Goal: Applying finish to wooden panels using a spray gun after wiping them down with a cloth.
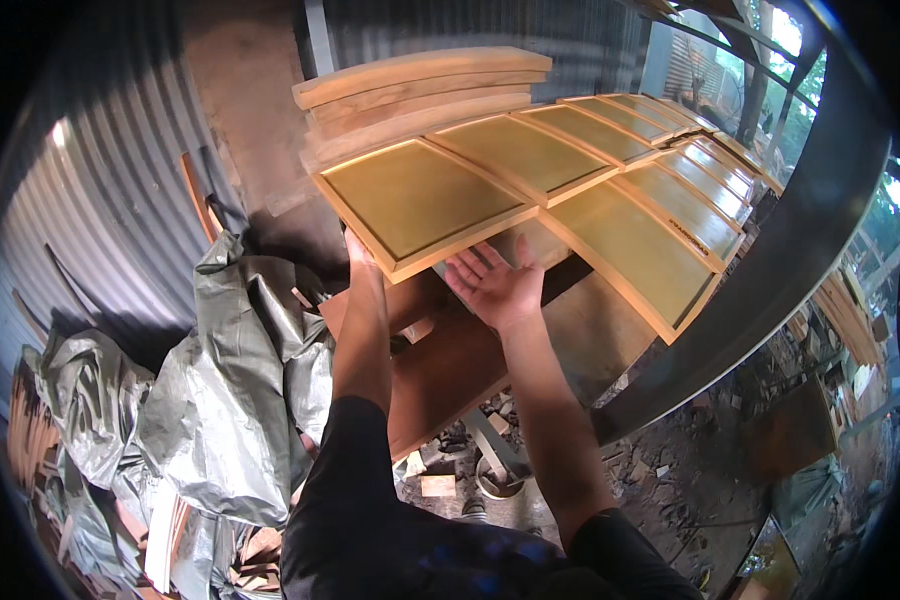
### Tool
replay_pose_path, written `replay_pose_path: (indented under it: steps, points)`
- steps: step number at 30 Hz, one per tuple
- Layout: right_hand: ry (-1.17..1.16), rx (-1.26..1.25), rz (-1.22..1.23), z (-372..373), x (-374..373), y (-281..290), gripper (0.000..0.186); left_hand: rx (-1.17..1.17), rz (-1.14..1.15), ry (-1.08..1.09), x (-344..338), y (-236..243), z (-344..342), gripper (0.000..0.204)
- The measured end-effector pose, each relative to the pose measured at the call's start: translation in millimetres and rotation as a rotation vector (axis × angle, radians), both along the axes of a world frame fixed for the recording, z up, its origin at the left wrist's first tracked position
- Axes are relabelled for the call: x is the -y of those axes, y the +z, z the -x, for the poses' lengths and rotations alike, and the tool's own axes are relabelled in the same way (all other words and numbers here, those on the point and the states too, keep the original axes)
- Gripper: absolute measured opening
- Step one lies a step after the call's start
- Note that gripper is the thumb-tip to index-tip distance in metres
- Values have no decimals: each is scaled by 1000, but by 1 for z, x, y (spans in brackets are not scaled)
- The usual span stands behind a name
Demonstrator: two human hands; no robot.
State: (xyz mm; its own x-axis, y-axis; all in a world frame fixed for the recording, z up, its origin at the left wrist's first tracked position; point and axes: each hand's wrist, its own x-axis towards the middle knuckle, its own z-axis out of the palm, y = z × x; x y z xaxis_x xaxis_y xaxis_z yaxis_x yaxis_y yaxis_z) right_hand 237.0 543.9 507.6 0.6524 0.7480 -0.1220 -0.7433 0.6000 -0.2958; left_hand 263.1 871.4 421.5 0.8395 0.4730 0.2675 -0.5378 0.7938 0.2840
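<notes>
A framed panel (422,200) with a pale wooden border and a glossy yellow-brown face lies nearest me, at the near left end of a row of similar panels. My left hand (358,252) grips its left edge near the front corner; the fingers are mostly hidden by the frame. Palm up and fingers spread, my right hand (497,287) is open just below the front edge, the fingertips reaching under it. To the right, a second row of framed panels (635,240) overlaps the first. Whether the right fingertips touch the wood I cannot tell.
Curved wooden pieces (420,85) are stacked behind the panels. Brown boards (440,385) stand below. A grey tarpaulin (225,400) covers things at the left, beside a corrugated metal wall (120,180). A dark curved beam (770,290) rises at the right; wood scraps litter the ground.
</notes>
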Motion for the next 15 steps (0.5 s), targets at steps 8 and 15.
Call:
replay_pose_path:
  steps: [8,15]
  points:
    - [-50,5,7,-6,3,-7,75,-153,4,134,16,-5,-16,45]
    - [-49,-6,22,-12,4,-18,73,-198,-121,184,6,-46,-37,46]
